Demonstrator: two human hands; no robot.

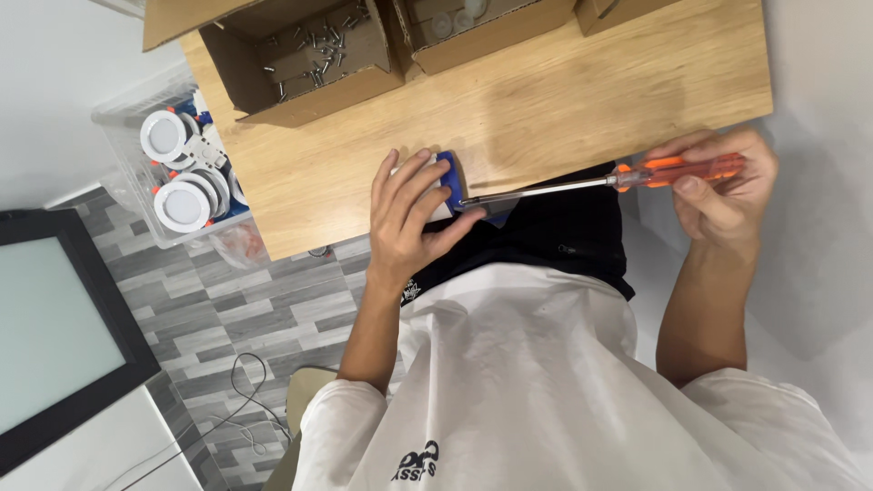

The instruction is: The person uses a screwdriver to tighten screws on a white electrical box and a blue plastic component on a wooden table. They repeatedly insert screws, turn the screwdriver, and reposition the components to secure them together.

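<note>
The view is looking down on the person upside-down, so the wooden surface (582, 100) is lying at the top and the white shirt at the bottom.

Going left to right: well to the left of the hands, a clear plastic bin (123, 145) is sitting beside the surface edge, holding round white light fittings (182, 205). Beyond the hands, at the far side of the surface, an open cardboard box (300, 91) is holding loose small screws (318, 55), and a second box (473, 45) next to it is holding pale round parts.

The hand on the left of the picture (411, 218) is pressing down on a small blue and white part (447, 182) at the near edge of the surface. Its fingers are spread and curved over the top of the part, with the thumb stretching along the near side, so it is clasping the part loosely rather than clenching. Most of the part is hidden under the fingers; only its blue right edge is showing.

The screwdriver (582, 185) is lying almost level, its metal tip meeting the part just beside that hand's thumb. Its shaft is running rightward to a clear orange handle.

The hand on the right of the picture (723, 186) is wrapping its fingers around that orange handle, gripping it firmly, well apart from the other hand and just off the surface's near corner.
</note>
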